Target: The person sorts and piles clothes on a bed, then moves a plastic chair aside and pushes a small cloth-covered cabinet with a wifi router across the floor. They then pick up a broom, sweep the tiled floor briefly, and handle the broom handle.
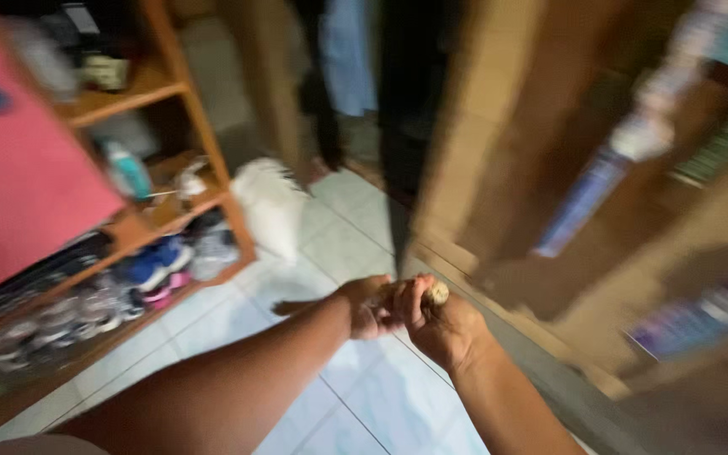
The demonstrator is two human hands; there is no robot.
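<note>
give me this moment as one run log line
left hand: grips stick | right hand: grips stick end | floor: tiled | shelf: left | view: blurred

Single view only, from a head-worn camera looking steeply down and forward past both forearms. The hands sit close, just below frame centre. White tiled floor (355,396) fills the lower middle. Wooden shelf unit (170,84) lies at 10 o'clock, a wooden cabinet (499,152) at 2 o'clock. Heavy motion blur throughout; no second view to compare.

Wooden stick (434,293), pale rounded end, blurred, above floor tiles
</note>
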